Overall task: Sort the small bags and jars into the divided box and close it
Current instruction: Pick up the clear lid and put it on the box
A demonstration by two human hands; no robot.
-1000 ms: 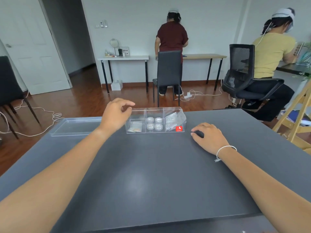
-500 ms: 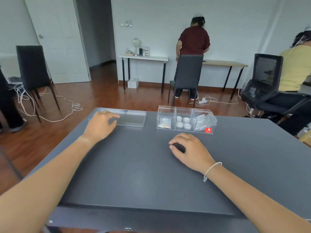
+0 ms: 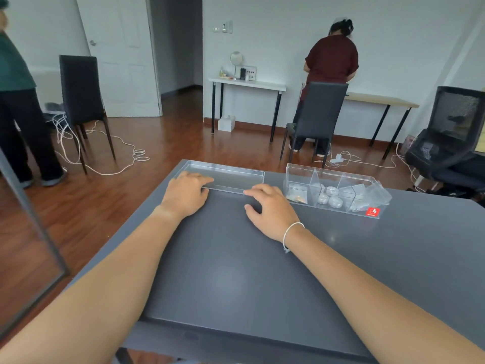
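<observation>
The clear lid [image 3: 236,176] lies flat on the dark table, near the far left edge. My left hand [image 3: 186,193] grips its near left rim, fingers laid over the edge. Fingers apart, my right hand [image 3: 271,210] touches the lid's near right corner with its fingertips. To the right stands the open divided box [image 3: 298,168] with a red sticker [image 3: 373,212]. Its left compartment holds a small bag [image 3: 296,196], the middle one several round jars [image 3: 329,197], the right one clear bags [image 3: 367,195] that stick out over the rim.
The grey table [image 3: 236,271] ends just past the lid and box; its left edge runs diagonally. Beyond are a wooden floor with white cables [image 3: 112,164], black chairs [image 3: 315,119], a person in dark red [image 3: 330,59] and another person [image 3: 15,101] at far left.
My view has turned left. My left hand went from the box to the lid and took its near rim. My right hand slid left across the table to the lid's right corner.
</observation>
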